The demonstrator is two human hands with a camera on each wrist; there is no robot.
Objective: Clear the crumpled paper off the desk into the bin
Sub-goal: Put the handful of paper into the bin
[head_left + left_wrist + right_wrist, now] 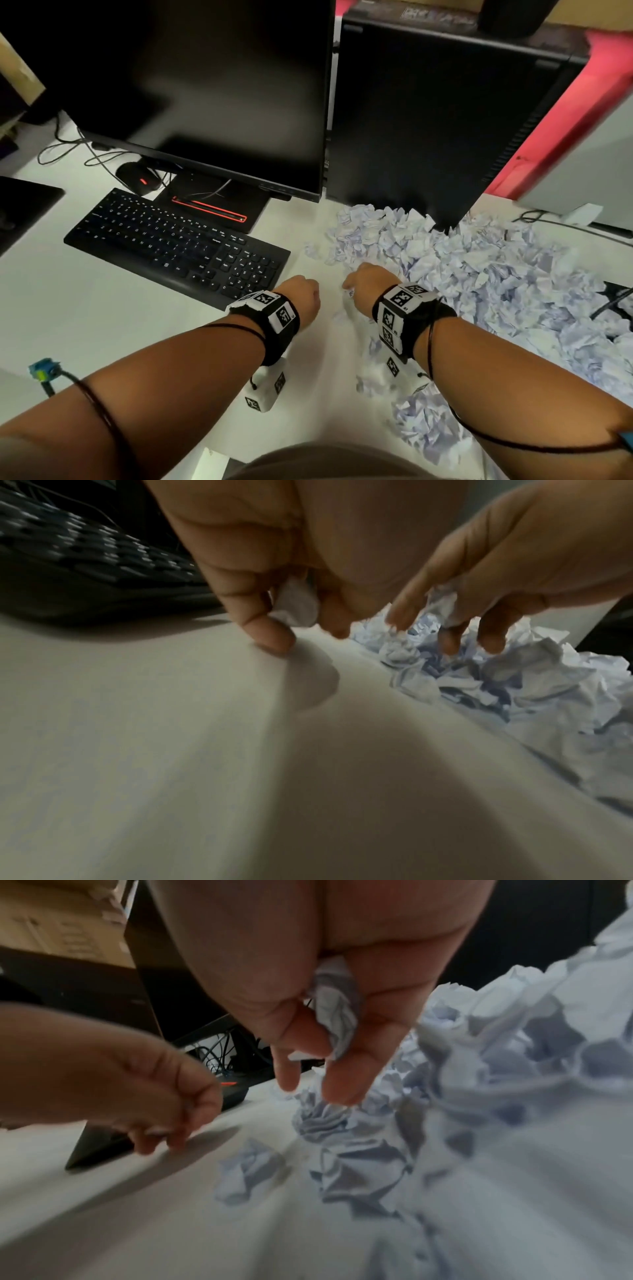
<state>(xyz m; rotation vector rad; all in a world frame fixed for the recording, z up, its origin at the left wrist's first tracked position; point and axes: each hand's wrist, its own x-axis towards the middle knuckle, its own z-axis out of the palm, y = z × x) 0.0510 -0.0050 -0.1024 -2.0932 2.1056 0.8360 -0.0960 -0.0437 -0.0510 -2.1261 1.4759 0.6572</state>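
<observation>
A big heap of crumpled white paper [472,270] covers the right half of the white desk [102,308]. My left hand [303,291] hovers just left of the heap, fingers curled round a small paper ball [296,605]. At the heap's left edge my right hand [363,281] grips another crumpled ball [337,1018] between thumb and fingers, with more balls [325,1121] right under its fingertips. No bin is in view.
A black keyboard [178,243] lies left of my hands, with a monitor [212,89] behind it and a mouse [138,176] further left. A black computer tower [442,113] stands behind the heap. Cables trail at the right edge [561,222].
</observation>
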